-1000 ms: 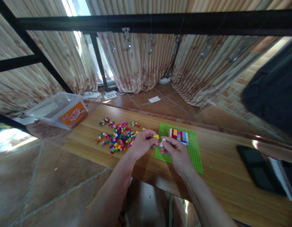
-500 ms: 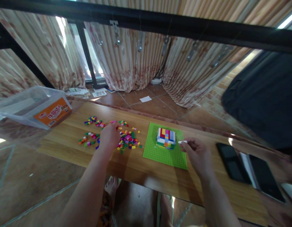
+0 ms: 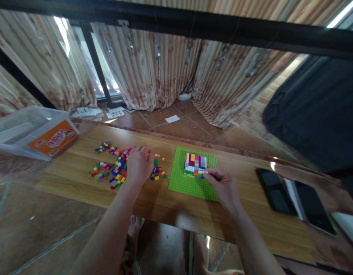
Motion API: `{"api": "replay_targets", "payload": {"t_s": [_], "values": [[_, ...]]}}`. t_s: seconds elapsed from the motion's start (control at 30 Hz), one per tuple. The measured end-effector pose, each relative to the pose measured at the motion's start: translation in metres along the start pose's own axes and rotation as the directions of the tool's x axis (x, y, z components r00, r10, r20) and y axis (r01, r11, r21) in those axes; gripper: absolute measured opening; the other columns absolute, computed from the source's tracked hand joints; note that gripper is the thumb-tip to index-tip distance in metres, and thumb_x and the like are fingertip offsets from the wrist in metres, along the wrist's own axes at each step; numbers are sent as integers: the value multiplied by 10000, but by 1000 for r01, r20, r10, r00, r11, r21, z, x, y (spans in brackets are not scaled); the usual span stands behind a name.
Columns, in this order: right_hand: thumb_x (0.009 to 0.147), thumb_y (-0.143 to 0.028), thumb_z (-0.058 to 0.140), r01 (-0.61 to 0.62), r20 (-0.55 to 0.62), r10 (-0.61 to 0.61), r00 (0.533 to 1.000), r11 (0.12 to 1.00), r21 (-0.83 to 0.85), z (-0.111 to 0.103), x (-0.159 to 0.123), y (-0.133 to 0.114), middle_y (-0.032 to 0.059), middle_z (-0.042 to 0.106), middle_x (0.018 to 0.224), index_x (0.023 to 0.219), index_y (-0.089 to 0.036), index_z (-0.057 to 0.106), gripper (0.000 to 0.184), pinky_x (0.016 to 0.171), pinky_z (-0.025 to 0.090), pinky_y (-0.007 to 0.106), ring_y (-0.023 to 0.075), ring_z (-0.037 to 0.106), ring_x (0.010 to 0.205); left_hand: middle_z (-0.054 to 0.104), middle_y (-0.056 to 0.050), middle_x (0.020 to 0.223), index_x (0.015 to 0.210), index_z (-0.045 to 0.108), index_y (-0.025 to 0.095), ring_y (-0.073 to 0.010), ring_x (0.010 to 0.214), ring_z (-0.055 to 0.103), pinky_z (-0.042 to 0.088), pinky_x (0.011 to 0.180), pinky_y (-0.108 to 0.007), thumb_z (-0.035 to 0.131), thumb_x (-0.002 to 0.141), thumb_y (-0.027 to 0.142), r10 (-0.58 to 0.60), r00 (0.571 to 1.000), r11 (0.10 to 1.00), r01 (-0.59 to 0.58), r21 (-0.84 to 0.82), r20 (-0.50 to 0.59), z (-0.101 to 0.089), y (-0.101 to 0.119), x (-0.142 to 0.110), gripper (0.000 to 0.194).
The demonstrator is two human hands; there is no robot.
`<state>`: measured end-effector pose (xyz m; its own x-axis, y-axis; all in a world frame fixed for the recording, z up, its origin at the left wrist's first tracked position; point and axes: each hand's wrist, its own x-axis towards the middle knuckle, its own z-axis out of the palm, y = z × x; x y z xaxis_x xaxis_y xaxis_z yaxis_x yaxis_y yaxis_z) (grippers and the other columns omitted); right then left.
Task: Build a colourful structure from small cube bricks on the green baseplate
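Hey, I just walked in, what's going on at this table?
Someone is working with small toy bricks at a wooden table. Their right hand holds a white brick at the near right corner of a multicolored brick block, which sits on a green baseplate. Their left hand is over the loose bricks; whether it grips one is hidden. A clear plastic tub stands beyond the table's left end.

Head-worn view; looks forward and down.
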<state>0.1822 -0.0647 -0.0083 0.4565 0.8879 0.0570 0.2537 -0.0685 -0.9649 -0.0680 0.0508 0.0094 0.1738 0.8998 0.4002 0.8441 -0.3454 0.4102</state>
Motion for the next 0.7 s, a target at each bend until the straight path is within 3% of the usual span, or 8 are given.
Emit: {"api": "replay_targets", "payload": {"t_s": [0.13, 0.27, 0.47, 0.57, 0.7], "values": [[731, -414, 659, 47, -51, -59, 997, 975, -216, -3, 0, 3, 21, 714, 814, 837, -220, 739, 234, 662, 444, 288, 156, 591, 686, 668, -78, 998, 961, 669, 159, -218, 971, 597, 478, 915, -371, 517, 823, 125, 198, 978, 952, -176, -252, 65, 20, 39, -15, 208], [730, -423, 658, 68, -66, -95, 993, 941, -331, -9, 2, 7, 21, 694, 826, 856, -225, 750, 252, 616, 409, 287, 139, 528, 625, 628, -63, 1102, 1008, 660, 186, -208, 1030, 569, 470, 955, -383, 545, 818, 116, 342, 935, 889, -291, -354, 91, 32, 67, -33, 233], [717, -415, 684, 47, -86, -69, 994, 971, -234, -8, 1, 12, 22, 700, 793, 839, -220, 752, 239, 620, 408, 284, 144, 534, 635, 561, -74, 1241, 1138, 612, 190, -216, 1143, 510, 444, 1021, -403, 515, 850, 118, 437, 888, 852, -358, -383, 142, 39, 80, -46, 313], [709, -413, 700, 39, -59, -47, 997, 991, -127, -6, 3, 17, 31, 708, 803, 834, -219, 756, 238, 634, 410, 286, 154, 556, 673, 552, -73, 1249, 1159, 602, 191, -218, 1158, 501, 431, 1041, -408, 504, 858, 117, 442, 882, 853, -356, -382, 165, 41, 81, -46, 326], [678, -393, 726, 52, -63, -62, 996, 988, -149, -5, 7, 22, 26, 694, 787, 814, -217, 761, 225, 609, 387, 282, 139, 517, 631, 533, -75, 1268, 1181, 593, 201, -222, 1157, 496, 432, 1039, -418, 490, 868, 124, 445, 879, 857, -364, -363, 169, 42, 82, -45, 338]]}}
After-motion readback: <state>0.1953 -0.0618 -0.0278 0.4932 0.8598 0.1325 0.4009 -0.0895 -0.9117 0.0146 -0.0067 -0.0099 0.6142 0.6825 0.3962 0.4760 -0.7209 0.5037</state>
